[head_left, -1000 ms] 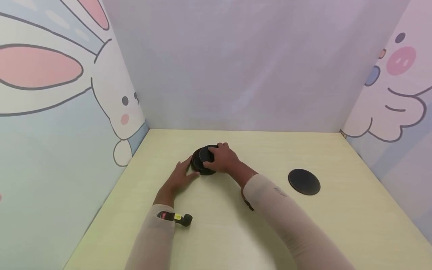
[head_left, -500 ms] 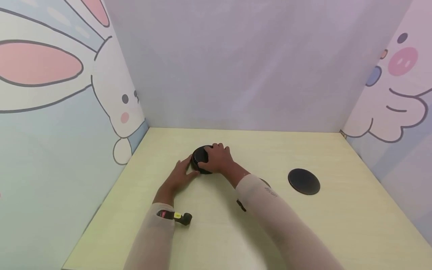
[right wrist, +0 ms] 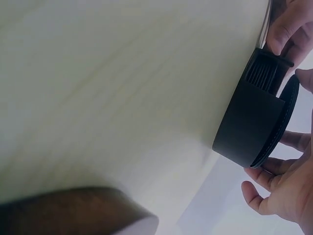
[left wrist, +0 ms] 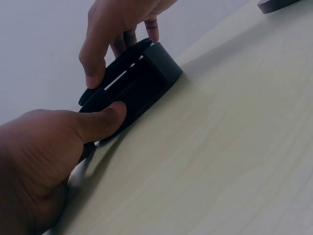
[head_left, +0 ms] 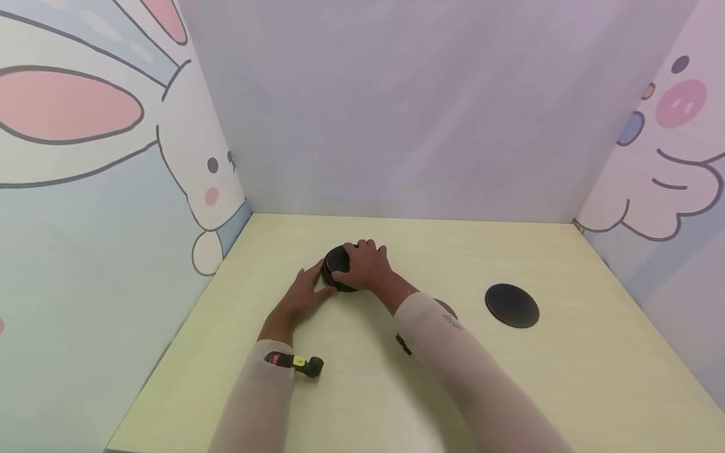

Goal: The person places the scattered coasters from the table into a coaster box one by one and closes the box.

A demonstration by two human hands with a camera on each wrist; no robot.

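Note:
A round black coaster holder [head_left: 335, 277] stands toward the back left of the table. Its slotted open side shows in both wrist views. My left hand [head_left: 300, 299] grips its near left side, the thumb on the rim of the opening. From above, my right hand [head_left: 367, 267] pinches a thin round black coaster [right wrist: 288, 110] by its edges. In the right wrist view this coaster has stitching along its edge. It lies tilted over the top of the holder, with one side against the rim and a gap at the other.
Another dark round coaster [head_left: 512, 305] lies flat on the pale wooden table [head_left: 351, 402] to the right. A brownish curved edge [head_left: 445, 307] shows from behind my right sleeve. A plain back wall and cartoon-printed side walls enclose the table.
My right hand has brought the coaster slightly left and down onto the holder's top, where it was offset before. The left hand has kept its place. In the last half second little has moved.

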